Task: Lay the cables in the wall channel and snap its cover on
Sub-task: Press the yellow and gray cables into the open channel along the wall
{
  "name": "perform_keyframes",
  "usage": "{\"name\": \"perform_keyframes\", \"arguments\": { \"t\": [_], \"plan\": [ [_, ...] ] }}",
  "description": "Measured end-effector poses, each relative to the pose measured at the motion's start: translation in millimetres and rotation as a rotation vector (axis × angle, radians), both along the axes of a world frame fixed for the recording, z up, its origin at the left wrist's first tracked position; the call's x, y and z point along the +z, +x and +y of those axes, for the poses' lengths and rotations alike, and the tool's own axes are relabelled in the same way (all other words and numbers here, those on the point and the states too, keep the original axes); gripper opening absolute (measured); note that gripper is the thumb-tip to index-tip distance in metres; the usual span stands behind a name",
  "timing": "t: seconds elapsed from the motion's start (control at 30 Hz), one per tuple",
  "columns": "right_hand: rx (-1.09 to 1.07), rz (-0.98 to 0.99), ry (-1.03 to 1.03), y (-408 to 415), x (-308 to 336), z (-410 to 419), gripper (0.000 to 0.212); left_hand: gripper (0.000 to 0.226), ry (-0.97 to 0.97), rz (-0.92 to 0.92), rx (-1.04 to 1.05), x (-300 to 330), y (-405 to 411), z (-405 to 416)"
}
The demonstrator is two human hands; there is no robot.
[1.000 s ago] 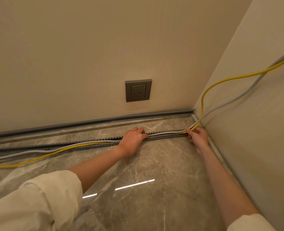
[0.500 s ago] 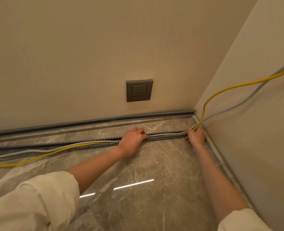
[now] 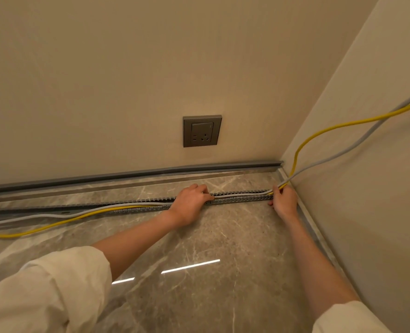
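A grey slotted cable channel [image 3: 242, 199] lies on the marble floor, parallel to the back wall. A yellow cable [image 3: 83, 216] and a grey cable [image 3: 343, 153] run along it and rise at the right-hand corner. My left hand [image 3: 190, 204] rests over the middle of the channel, its fingers curled down onto the cables inside. At the channel's right end my right hand [image 3: 284, 200] grips both cables where they leave it. A flat grey strip [image 3: 26, 209], possibly the cover, lies beside the channel at the left.
A grey wall socket [image 3: 202, 131] sits on the back wall above the skirting [image 3: 131, 175]. The right wall [image 3: 367, 212] meets the back wall close to my right hand. Left of my left hand the cables trail loose over the floor [image 3: 199, 248].
My right hand has shifted slightly left and lower onto the channel's right end, drawing the cables down with it. My left hand has stayed in place.
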State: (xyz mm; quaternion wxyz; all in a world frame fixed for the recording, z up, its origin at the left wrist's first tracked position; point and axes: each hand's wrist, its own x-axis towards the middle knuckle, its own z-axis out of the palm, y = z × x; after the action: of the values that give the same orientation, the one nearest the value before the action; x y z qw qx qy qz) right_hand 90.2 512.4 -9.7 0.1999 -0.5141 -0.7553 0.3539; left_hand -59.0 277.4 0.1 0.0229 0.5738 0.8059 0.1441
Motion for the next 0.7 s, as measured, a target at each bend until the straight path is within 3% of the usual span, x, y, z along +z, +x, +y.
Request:
{"name": "perform_keyframes", "arguments": {
  "t": [0.47, 0.7],
  "plan": [
    [0.002, 0.046, 0.109, 3.1, -6.9, -5.7, 0.023, 0.041, -0.001, -0.012, -0.008, -1.6, -2.4, 1.1],
    [-0.087, 0.150, 0.005, 6.2, -14.6, -2.3, 0.015, 0.044, -0.010, 0.019, -0.016, -4.4, -3.0, -0.1]
  ]
}}
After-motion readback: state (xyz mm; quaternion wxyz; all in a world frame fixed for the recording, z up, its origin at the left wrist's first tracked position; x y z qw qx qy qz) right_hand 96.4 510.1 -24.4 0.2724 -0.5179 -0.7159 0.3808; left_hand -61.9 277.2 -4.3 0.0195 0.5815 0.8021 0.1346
